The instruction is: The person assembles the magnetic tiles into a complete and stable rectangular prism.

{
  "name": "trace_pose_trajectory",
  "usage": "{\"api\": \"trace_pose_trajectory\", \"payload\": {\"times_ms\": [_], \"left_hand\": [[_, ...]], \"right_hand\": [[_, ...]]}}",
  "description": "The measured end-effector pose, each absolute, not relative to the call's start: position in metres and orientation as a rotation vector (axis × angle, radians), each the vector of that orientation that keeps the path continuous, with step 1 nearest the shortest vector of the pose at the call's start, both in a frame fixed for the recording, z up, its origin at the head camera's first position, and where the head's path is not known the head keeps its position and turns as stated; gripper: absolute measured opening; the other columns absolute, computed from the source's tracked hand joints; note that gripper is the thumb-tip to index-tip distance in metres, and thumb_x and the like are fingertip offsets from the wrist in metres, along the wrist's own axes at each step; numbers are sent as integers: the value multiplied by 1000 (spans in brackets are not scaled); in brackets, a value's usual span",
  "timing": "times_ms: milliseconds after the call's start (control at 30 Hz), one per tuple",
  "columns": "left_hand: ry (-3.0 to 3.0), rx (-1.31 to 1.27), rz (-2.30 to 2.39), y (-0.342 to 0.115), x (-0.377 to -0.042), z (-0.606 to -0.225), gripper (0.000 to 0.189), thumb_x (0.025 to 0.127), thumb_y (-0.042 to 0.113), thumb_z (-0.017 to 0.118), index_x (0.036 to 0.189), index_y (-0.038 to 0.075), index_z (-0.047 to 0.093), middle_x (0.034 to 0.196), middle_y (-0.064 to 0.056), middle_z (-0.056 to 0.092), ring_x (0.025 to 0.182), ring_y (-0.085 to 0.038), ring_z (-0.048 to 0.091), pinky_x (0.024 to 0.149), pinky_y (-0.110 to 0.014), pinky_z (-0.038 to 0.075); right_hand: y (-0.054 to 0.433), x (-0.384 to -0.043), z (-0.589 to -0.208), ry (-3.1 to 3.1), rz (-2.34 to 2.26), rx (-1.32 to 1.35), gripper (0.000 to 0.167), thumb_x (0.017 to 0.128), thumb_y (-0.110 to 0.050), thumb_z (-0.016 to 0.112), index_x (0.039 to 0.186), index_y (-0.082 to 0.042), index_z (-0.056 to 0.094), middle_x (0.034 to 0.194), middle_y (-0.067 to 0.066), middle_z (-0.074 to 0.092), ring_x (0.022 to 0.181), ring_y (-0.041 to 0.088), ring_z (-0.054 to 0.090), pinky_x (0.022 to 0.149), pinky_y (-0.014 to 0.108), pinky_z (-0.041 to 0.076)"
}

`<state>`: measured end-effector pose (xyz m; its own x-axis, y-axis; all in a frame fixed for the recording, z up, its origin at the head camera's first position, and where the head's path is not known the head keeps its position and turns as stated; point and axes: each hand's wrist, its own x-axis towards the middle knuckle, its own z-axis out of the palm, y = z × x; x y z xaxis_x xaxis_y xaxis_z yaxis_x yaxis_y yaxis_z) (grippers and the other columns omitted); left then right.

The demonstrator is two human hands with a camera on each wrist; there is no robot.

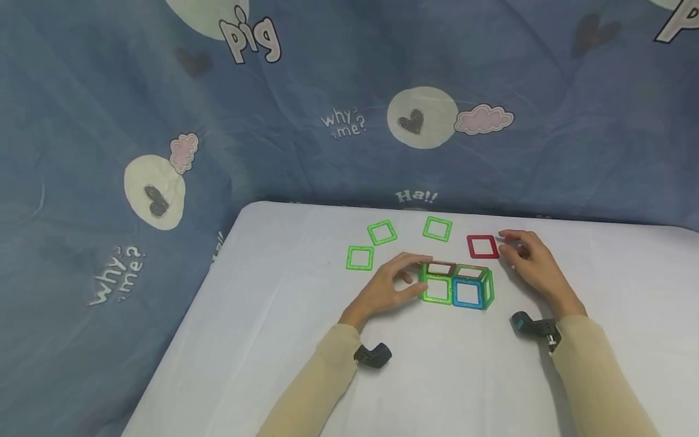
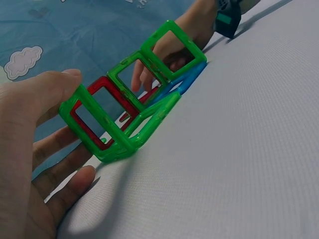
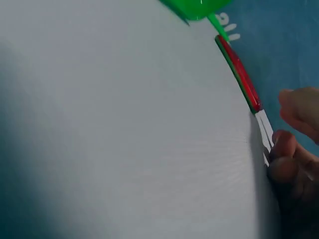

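A two-cell box of magnetic tiles (image 1: 452, 292) in green, red and blue stands on the white table. My left hand (image 1: 388, 285) grips its left end, the thumb at the front corner and the index finger at the top back. In the left wrist view, the thumb touches the upper edge of the green end tile (image 2: 99, 115), while the other fingers lie behind and below. My right hand (image 1: 532, 264), fingers loosely bent, hovers beside the red square tile (image 1: 471, 247). A small gap separates them in the right wrist view, where a green edge (image 3: 234, 74) shows along the red tile.
Three loose green square tiles lie behind the box: one at left (image 1: 349, 258), one further back (image 1: 385, 240), one near the middle (image 1: 435, 238). A blue printed cloth (image 1: 327, 164) hangs beyond the table (image 1: 246, 315). Each wrist carries a small dark camera (image 1: 374, 356).
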<state>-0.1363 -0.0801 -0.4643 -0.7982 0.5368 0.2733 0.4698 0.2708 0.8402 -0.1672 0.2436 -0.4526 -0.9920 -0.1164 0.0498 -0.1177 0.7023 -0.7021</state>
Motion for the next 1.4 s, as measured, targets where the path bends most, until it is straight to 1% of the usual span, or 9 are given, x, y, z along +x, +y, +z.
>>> {"api": "trace_pose_trajectory", "payload": {"times_ms": [100, 333, 533, 767, 1000, 1100, 1167, 1267, 1400], "left_hand": [[2455, 975, 1584, -80, -135, -464, 50, 88, 28, 67, 134, 32, 49, 129, 11, 53, 111, -9, 53, 87, -23, 51], [2459, 968, 1571, -81, -135, -463, 50, 88, 29, 67, 134, 34, 48, 130, 12, 53, 112, -8, 52, 88, -23, 50], [2458, 957, 1561, -81, -135, -463, 50, 88, 28, 67, 134, 34, 48, 129, 12, 53, 112, -9, 53, 88, -21, 50], [2412, 987, 1586, -81, -122, -432, 49, 89, 16, 66, 134, 10, 50, 130, -9, 54, 113, -28, 53, 89, -41, 52], [2414, 994, 1587, -81, -121, -431, 48, 89, 15, 66, 134, 9, 51, 130, -10, 54, 112, -27, 54, 89, -39, 52], [2417, 1007, 1580, -81, -120, -430, 48, 89, 14, 66, 134, 8, 51, 130, -11, 54, 113, -27, 54, 89, -38, 52], [2420, 1015, 1576, -81, -120, -430, 48, 89, 15, 66, 134, 8, 51, 130, -10, 54, 112, -27, 54, 89, -38, 52], [2426, 1013, 1580, -81, -122, -432, 48, 89, 15, 66, 134, 8, 50, 130, -9, 54, 111, -26, 54, 88, -37, 52], [2441, 994, 1590, -81, -128, -448, 49, 88, 17, 67, 134, 14, 51, 130, -3, 54, 111, -21, 54, 87, -34, 52]], "right_hand": [[245, -172, -450, -2951, 1161, 258, 54, 96, -39, 52, 141, -11, 43, 131, 19, 45, 101, 29, 46, 83, 41, 41], [246, -180, -440, -3082, 1057, 416, 64, 92, -41, 58, 145, -12, 37, 121, 18, 42, 93, 24, 40, 73, 32, 39], [243, -182, -434, -3147, 1050, 456, 67, 89, -38, 64, 144, -10, 38, 122, 19, 39, 94, 26, 42, 75, 32, 40], [242, -183, -436, -3150, 1025, 458, 68, 87, -34, 67, 143, -8, 40, 120, 19, 39, 92, 25, 42, 74, 31, 39], [240, -180, -437, -3134, 1018, 403, 68, 87, -36, 67, 142, -5, 40, 119, 20, 40, 94, 27, 42, 74, 32, 41], [240, -175, -440, -3075, 1053, 370, 68, 87, -33, 68, 141, -5, 38, 118, 20, 43, 92, 26, 43, 72, 29, 42], [241, -172, -443, -3027, 1098, 336, 66, 87, -32, 67, 140, -6, 38, 117, 18, 46, 90, 23, 44, 70, 25, 41], [242, -167, -447, -2954, 1165, 276, 60, 89, -31, 65, 138, -9, 39, 115, 16, 52, 88, 15, 46, 68, 16, 40], [243, -159, -453, -2849, 1254, 205, 48, 93, -28, 60, 134, -9, 44, 109, 14, 57, 82, -1, 49, 67, 7, 41]]}}
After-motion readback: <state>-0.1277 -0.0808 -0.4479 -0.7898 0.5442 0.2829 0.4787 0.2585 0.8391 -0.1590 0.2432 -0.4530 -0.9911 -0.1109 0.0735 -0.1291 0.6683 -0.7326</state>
